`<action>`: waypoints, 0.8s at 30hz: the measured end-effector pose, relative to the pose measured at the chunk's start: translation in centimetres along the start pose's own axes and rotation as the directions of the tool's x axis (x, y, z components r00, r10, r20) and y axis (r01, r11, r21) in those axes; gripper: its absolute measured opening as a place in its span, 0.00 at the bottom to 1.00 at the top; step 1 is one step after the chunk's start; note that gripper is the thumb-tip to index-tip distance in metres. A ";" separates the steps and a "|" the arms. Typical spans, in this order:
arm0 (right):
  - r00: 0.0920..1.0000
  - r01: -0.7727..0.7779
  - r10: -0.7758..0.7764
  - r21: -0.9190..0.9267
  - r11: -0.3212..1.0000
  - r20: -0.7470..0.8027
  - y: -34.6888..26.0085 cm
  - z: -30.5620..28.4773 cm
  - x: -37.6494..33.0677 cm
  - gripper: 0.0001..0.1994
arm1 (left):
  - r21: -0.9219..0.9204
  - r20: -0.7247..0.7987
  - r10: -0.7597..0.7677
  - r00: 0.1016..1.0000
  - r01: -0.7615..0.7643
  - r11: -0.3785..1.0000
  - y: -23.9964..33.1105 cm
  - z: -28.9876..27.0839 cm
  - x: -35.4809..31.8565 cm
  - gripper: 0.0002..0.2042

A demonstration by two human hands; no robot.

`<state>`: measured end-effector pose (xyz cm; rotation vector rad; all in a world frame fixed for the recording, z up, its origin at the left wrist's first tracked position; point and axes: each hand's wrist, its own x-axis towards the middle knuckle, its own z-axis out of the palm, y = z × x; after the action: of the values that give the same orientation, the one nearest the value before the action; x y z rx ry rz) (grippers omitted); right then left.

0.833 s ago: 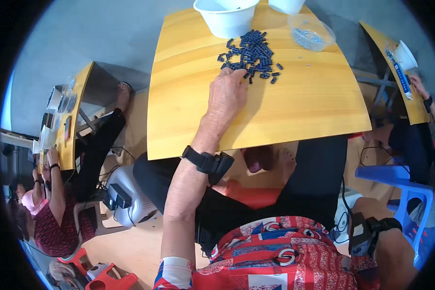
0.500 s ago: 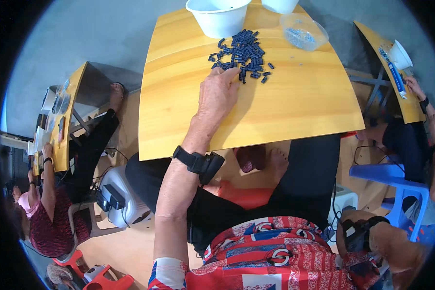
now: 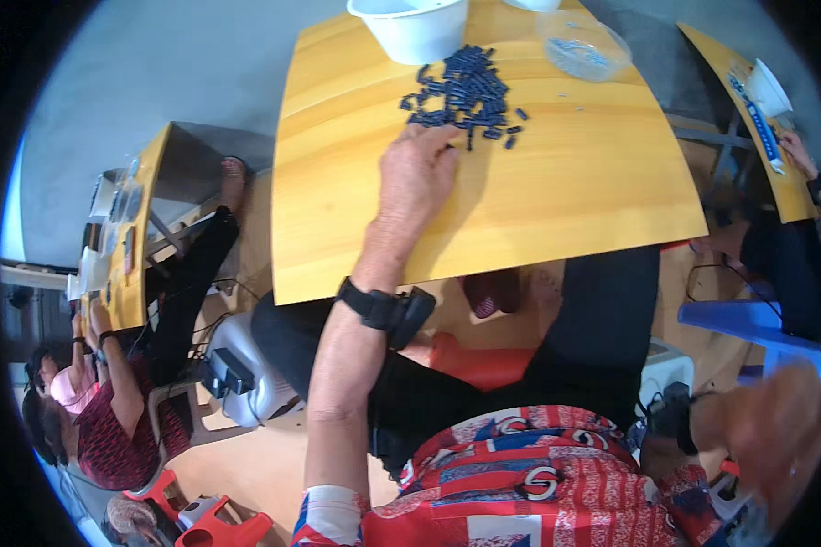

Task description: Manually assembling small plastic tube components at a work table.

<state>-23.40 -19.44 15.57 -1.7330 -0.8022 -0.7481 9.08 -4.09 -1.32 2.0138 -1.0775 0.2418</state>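
Observation:
A pile of small dark blue-black plastic pieces (image 3: 470, 87) lies on the wooden table (image 3: 520, 191), with a few loose ones at its right. My left hand (image 3: 417, 173) rests palm down at the pile's near edge. Its fingers are bent and drawn together; the fingertips are partly hidden, and whatever they hold cannot be made out. Far off to the lower right, beside my body and away from the table, is my right hand (image 3: 775, 424). Motion smears its fingers, so any object in it is unclear. Each wrist wears a black strapped device.
Behind the pile stands a white tub (image 3: 415, 32). A clear round container (image 3: 582, 50) of small pale pieces sits at the far right, near another white container (image 3: 534, 4). People work at tables on both sides. A blue stool (image 3: 748, 328) stands at right.
The view has shifted slightly, moving the table a little rightward in the picture. My left hand keeps its place at the pile. My right hand has moved and is more blurred.

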 end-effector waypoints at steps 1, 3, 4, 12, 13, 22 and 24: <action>0.994 -0.112 0.107 -0.197 0.974 -0.036 1.8 0.5 -0.3 0.08 | -0.027 0.015 -0.047 0.999 0.047 0.999 0.1 0.1 0.0 0.10; 0.947 -0.317 0.287 -0.553 0.770 -0.143 4.8 2.8 0.0 0.08 | -0.085 -0.041 -0.038 0.998 0.035 0.996 -0.7 0.4 0.0 0.08; 0.772 -0.633 0.521 -0.369 0.681 -0.363 6.7 5.2 0.9 0.05 | -0.065 -0.106 -0.039 0.994 0.032 0.997 -1.4 -0.4 -0.6 0.07; 0.813 -0.499 0.558 -0.692 0.521 -0.166 15.1 0.9 -0.9 0.05 | 0.020 -0.103 -0.064 0.993 0.067 0.998 0.3 -0.8 -0.1 0.06; 0.791 -0.510 0.588 -0.716 0.476 -0.172 15.3 0.4 -1.0 0.06 | 0.039 -0.069 -0.048 0.996 0.051 0.998 0.6 -0.6 0.0 0.06; 0.667 -0.636 0.683 -0.703 0.317 -0.296 20.2 -4.5 -1.9 0.09 | 0.053 -0.002 -0.033 0.999 0.033 0.998 -0.1 -0.5 -0.3 0.06; 0.649 -0.676 0.675 -0.673 0.301 -0.351 21.3 -5.5 -1.5 0.09 | 0.035 -0.012 -0.001 1.000 0.001 0.999 -0.4 -0.6 -0.3 0.06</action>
<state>-7.65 -30.03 4.33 -2.5596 0.4458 -0.4759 9.36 -3.30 -1.32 2.0413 -1.0715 0.2731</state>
